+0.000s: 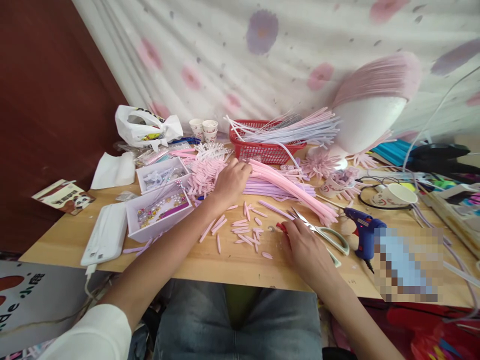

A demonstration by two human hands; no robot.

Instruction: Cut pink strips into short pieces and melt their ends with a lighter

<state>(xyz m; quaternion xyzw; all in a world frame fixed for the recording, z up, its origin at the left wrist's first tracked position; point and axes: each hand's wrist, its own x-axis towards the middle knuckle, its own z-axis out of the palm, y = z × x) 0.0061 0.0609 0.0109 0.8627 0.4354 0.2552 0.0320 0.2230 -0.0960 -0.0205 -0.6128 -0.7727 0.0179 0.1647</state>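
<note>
My left hand [233,181] is closed at the left end of a bundle of pink pipe cleaners [296,190]; its fingertips are partly hidden. Low over the table, my right hand [304,246] is closed on a small red-handled tool [281,228], with a curved metal tip [271,229] just left of it. Scissors [323,231] with pale green handles lie open beside and partly behind that hand. Between my hands are scattered short pink and lilac pieces [240,230]. A heap of short pink pieces [204,175] sits left of my left hand, and lilac pipe cleaners [277,188] run beneath the bundle.
A red basket [258,151] of long stems stands at the back, beside a white head form [369,117]. White boxes [157,220] with beads and a white power bank [105,232] are left. Right are a blue glue gun [363,227] and paper cup [393,195].
</note>
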